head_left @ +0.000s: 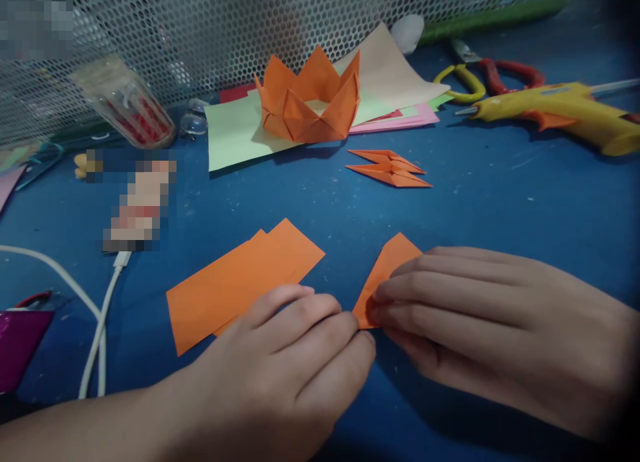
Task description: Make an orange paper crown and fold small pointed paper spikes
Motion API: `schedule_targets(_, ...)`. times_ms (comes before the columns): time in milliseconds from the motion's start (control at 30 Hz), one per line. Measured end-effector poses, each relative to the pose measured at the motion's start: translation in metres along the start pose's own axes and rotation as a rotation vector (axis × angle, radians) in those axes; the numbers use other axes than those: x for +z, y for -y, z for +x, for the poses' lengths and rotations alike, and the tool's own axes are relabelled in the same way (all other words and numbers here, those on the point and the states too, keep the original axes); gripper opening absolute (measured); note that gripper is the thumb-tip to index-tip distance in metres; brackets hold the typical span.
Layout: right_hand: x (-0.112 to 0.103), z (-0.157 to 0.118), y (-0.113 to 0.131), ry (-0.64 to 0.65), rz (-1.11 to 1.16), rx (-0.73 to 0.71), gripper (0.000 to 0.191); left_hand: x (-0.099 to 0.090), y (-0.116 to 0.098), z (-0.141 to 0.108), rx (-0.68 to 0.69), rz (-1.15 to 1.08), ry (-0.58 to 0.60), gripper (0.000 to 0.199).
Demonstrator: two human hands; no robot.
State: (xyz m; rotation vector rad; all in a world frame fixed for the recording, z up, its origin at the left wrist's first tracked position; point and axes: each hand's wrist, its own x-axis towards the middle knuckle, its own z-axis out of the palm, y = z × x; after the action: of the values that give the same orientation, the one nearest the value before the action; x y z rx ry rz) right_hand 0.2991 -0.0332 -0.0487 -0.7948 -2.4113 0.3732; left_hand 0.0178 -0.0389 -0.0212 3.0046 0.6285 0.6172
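A small folded piece of orange paper (pixel 395 257) lies on the blue table between my hands. Its upper part shows, and the lower right is covered by fingers. My right hand (pixel 475 315) has its fingers pressed together on the paper, with the thumb underneath. At the paper's lower left corner, the curled fingertips of my left hand (pixel 305 355) pinch the edge. Flat orange paper strips (pixel 230 285) overlap just beyond my left hand. Farther back lie folded orange paper pieces with pointed ends (pixel 390 175), side by side.
An orange paper crown-like ring (pixel 310 109) stands on green sheets (pixel 230 139). A yellow glue gun (pixel 550 112) and red-handled pliers (pixel 515 72) lie right. A tilted jar (pixel 130 105) stands back left, near a white cable (pixel 103 322). Perforated metal mesh (pixel 210 29) borders the back.
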Motion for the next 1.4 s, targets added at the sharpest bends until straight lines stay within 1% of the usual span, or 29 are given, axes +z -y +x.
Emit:
schedule_targets(100,-0.001,0.010,-0.003,-0.017,0.002,-0.053,0.027,0.000,0.000,0.000,-0.021,-0.017,0.009,0.035)
schedule_targets(133,-0.001,0.012,-0.004,-0.019,0.028,-0.038,0.026,0.001,0.001,-0.001,-0.032,-0.010,0.010,0.034)
schedule_targets(200,-0.001,0.014,-0.004,-0.027,0.088,0.008,0.025,0.002,0.001,-0.001,-0.005,-0.004,0.004,0.036)
schedule_targets(300,0.001,0.012,-0.003,-0.024,0.157,0.060,0.022,0.006,0.002,-0.002,-0.009,0.004,0.019,0.037)
schedule_targets(467,0.008,0.007,-0.001,-0.104,0.277,0.187,0.020,0.007,0.002,-0.003,0.036,0.071,-0.010,0.042)
schedule_targets(567,0.011,0.007,-0.001,-0.089,0.293,0.222,0.022,0.005,0.003,-0.005,0.046,0.085,0.002,0.044)
schedule_targets(633,0.012,0.008,-0.002,-0.082,0.298,0.235,0.024,0.005,0.004,-0.005,0.038,0.057,0.006,0.041)
schedule_targets(800,0.011,0.007,0.000,-0.067,0.311,0.259,0.025,0.009,0.004,-0.005,-0.072,-0.019,-0.074,0.027)
schedule_targets(900,0.010,0.007,0.001,-0.058,0.298,0.271,0.027,0.008,0.002,-0.004,-0.087,-0.015,-0.062,0.023)
schedule_targets(1033,0.010,0.007,0.003,-0.075,0.305,0.272,0.025,0.006,0.001,-0.003,-0.079,-0.005,-0.062,0.022)
schedule_targets(1200,0.012,0.007,0.002,-0.114,0.305,0.255,0.022,0.005,0.000,0.000,-0.071,-0.018,-0.032,0.026)
schedule_targets(1333,0.012,0.005,0.000,-0.093,0.294,0.260,0.023,0.003,0.000,0.002,-0.130,-0.052,-0.042,0.026)
schedule_targets(1400,0.012,0.005,0.000,-0.091,0.298,0.258,0.023,0.003,0.000,0.002,-0.109,-0.055,-0.044,0.026)
